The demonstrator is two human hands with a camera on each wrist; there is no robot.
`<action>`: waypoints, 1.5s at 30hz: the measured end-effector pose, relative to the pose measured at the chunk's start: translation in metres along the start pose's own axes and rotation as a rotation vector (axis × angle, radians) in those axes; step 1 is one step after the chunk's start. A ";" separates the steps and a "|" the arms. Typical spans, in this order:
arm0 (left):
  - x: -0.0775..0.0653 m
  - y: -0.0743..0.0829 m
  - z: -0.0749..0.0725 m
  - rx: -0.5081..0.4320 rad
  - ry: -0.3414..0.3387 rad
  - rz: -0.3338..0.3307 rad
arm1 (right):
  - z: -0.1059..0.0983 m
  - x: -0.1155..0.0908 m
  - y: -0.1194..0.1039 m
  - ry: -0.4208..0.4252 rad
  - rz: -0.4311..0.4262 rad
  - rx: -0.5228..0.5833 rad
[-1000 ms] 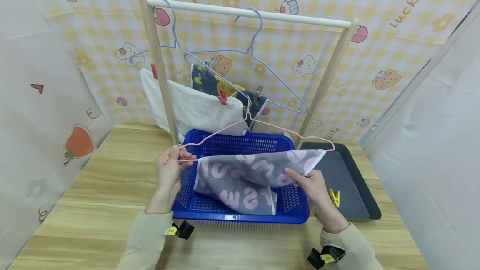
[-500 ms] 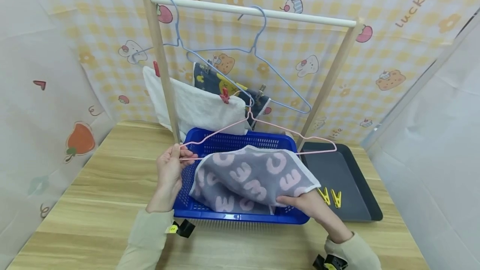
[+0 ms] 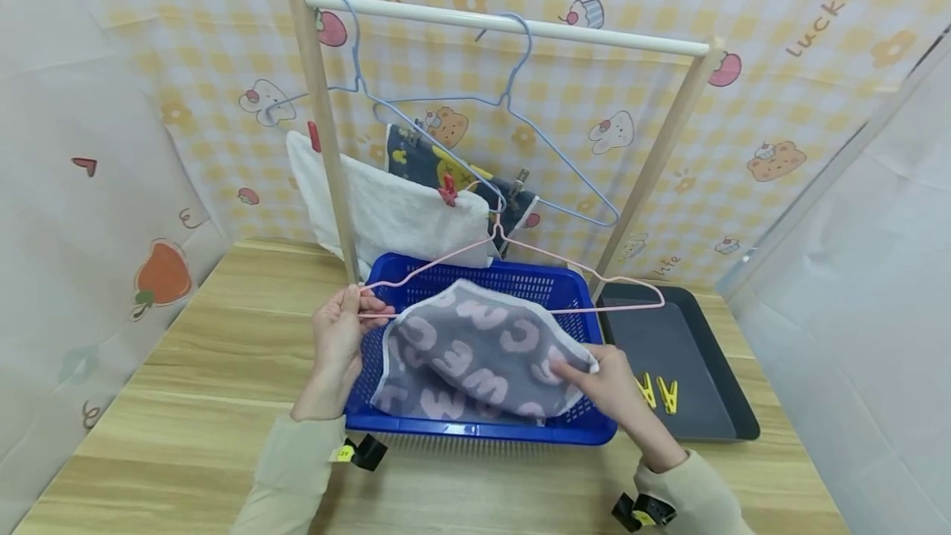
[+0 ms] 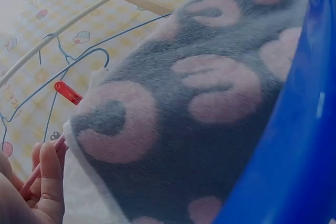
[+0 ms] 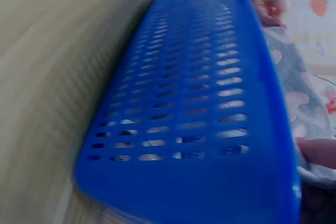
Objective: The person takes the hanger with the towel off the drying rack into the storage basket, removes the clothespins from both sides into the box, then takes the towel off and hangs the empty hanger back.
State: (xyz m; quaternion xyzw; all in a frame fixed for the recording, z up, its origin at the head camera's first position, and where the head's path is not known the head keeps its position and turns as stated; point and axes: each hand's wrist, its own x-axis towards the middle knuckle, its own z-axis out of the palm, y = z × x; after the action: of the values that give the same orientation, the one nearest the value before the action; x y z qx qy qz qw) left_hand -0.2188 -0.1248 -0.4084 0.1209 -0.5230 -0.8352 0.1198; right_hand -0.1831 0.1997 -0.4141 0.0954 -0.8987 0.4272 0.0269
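My left hand grips the left end of a pink hanger, its fingers around the wire. Over the hanger's lower bar drapes a grey towel with pink letters and a white border. At the towel's right corner, my right hand pinches the edge between thumb and fingers. Both towel and hanger are above a blue basket. In the left wrist view the towel fills the middle, with the left hand holding the pink wire. The right wrist view mostly shows the basket's perforated wall.
A wooden rack with a white rail stands behind, carrying two blue hangers. A white towel with red clips and a dark patterned towel hang at the back. A grey tray with yellow clips sits right.
The right hand has drawn the towel's right part leftward along the hanger bar, leaving the bar's right end bare. The left hand keeps its grip on the hanger.
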 end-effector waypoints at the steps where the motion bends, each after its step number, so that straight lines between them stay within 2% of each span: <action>1: 0.000 0.000 0.000 0.000 -0.003 0.004 | 0.001 0.000 0.000 -0.036 -0.032 -0.053; 4: 0.001 0.000 0.001 -0.008 -0.009 0.013 | 0.006 0.000 0.003 -0.104 -0.121 -0.191; 7: 0.001 0.001 0.001 -0.011 -0.011 0.015 | 0.011 0.002 0.004 -0.127 -0.168 -0.266; 13: 0.001 0.002 0.001 0.015 -0.006 0.008 | 0.017 0.007 0.005 -0.129 -0.140 -0.298; 20: 0.000 0.002 0.002 0.004 -0.019 0.011 | 0.019 0.009 0.007 -0.110 -0.138 -0.313; 23: 0.000 0.002 0.002 0.004 -0.022 0.013 | 0.016 0.006 0.003 -0.026 -0.164 -0.343; 25: 0.000 0.002 0.001 0.005 -0.024 0.012 | 0.012 0.004 -0.002 0.060 -0.224 -0.365; 27: 0.000 0.002 0.001 0.009 -0.028 0.011 | 0.006 0.002 -0.007 0.158 -0.325 -0.386; 31: -0.001 0.003 -0.002 0.038 -0.035 0.004 | -0.011 0.002 -0.017 0.322 -0.565 -0.343; 34: -0.003 0.004 -0.005 0.060 -0.045 -0.002 | -0.024 0.004 -0.022 0.429 -0.659 -0.282; 36: -0.006 0.006 -0.007 0.072 -0.058 -0.014 | -0.030 0.005 -0.024 0.507 -0.671 -0.267; 39: -0.010 0.008 -0.013 0.094 -0.083 -0.036 | -0.036 0.006 -0.023 0.578 -0.642 -0.294; 41: -0.013 0.009 -0.016 0.116 -0.102 -0.051 | -0.038 0.006 -0.019 0.599 -0.614 -0.346; 45: -0.018 0.010 -0.023 0.146 -0.136 -0.072 | -0.039 0.003 -0.008 0.583 -0.535 -0.435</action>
State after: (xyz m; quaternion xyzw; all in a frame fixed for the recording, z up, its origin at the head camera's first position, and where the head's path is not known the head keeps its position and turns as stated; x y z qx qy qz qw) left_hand -0.1936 -0.1424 -0.4082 0.0912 -0.5849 -0.8048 0.0447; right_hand -0.1862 0.2244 -0.3827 0.1923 -0.8661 0.2154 0.4080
